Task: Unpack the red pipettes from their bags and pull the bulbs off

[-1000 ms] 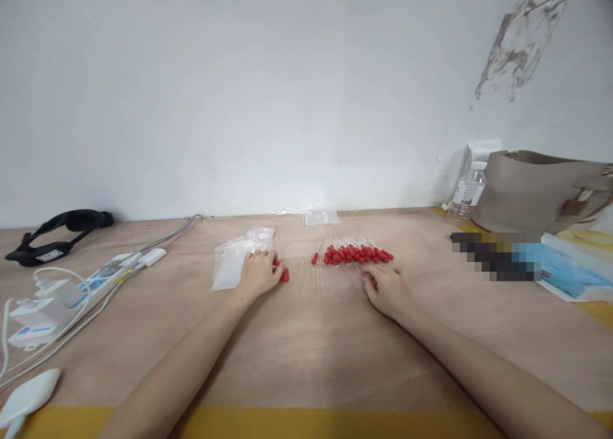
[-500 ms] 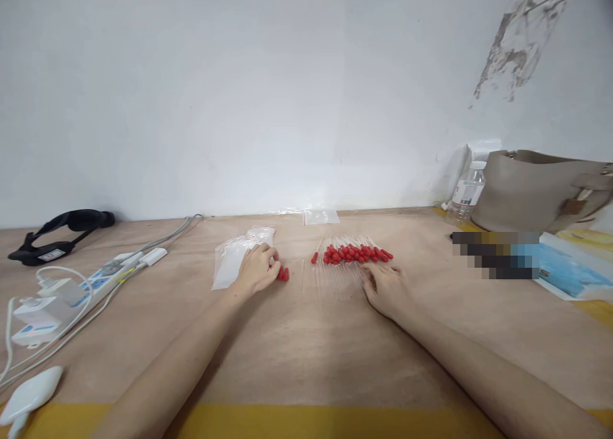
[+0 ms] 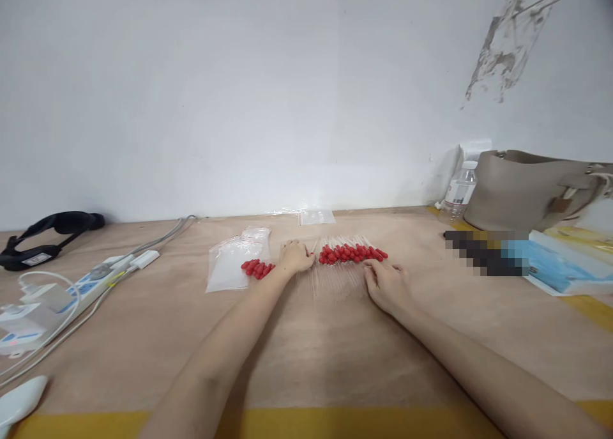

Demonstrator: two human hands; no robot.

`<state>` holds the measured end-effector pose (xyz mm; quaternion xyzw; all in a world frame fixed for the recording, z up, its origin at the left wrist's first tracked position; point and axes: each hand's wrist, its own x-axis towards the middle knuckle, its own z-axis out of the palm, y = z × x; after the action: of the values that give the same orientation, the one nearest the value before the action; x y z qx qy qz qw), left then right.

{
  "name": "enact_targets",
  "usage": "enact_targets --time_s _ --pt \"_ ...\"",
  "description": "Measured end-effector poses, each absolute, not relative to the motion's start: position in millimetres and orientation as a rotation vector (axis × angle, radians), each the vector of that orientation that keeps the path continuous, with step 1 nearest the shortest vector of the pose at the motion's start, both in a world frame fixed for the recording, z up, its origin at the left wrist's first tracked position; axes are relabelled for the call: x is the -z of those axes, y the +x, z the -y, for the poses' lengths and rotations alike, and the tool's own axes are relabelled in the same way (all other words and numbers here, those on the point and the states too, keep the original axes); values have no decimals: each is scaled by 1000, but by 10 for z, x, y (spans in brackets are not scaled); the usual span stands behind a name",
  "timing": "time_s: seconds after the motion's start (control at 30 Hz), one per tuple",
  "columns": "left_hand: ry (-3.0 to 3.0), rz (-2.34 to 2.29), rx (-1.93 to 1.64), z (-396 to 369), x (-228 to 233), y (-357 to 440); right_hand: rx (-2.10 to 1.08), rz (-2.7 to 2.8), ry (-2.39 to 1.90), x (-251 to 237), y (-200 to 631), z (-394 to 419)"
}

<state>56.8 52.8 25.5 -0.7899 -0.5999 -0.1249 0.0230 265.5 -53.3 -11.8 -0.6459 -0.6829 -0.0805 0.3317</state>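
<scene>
At frame centre the left hand (image 3: 295,257), fingers curled, hides one end of the droppers (image 3: 352,255); the right hand (image 3: 387,284), fingers loosely together, rests on their faint clear stems.

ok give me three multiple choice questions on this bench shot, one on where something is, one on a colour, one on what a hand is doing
1. Where does the small group of droppers lie?
A. on the clear bags
B. inside the beige bag
C. on the power strip

2. What colour are the bulbs on the long row of droppers?
A. blue
B. red
C. black

3. How is the right hand?
A. raised, gripping the water bottle
B. out of view
C. resting on the table at the row's near edge

Answers: 1 A, the group lies on the clear bags, beside the left hand. 2 B, every bulb in the row is red. 3 C, the hand lies low on the table, fingers on the clear stems.
</scene>
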Motion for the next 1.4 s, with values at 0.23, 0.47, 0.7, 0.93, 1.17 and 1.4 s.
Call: enact_targets --time_s 0.23,0.47,0.7,0.93,1.17,1.4 --pt "-2415 1878 570 -295 -389 358 325 1737 -1473 143 2677 513" --pt "-2650 1267 801 450 -201 -53 406 1950 -1042 62 2459 653" --pt "-2735 1084 921 673 22 -29 370 2201 -951 60 2147 797" --pt "-2826 957 905 697 -8 21 256 2225 -921 148 2050 801" --pt "-2794 851 759 707 -12 59 314 2214 -791 123 2026 832" --pt "-2903 887 600 767 -84 69 499 2286 -644 111 2100 829"
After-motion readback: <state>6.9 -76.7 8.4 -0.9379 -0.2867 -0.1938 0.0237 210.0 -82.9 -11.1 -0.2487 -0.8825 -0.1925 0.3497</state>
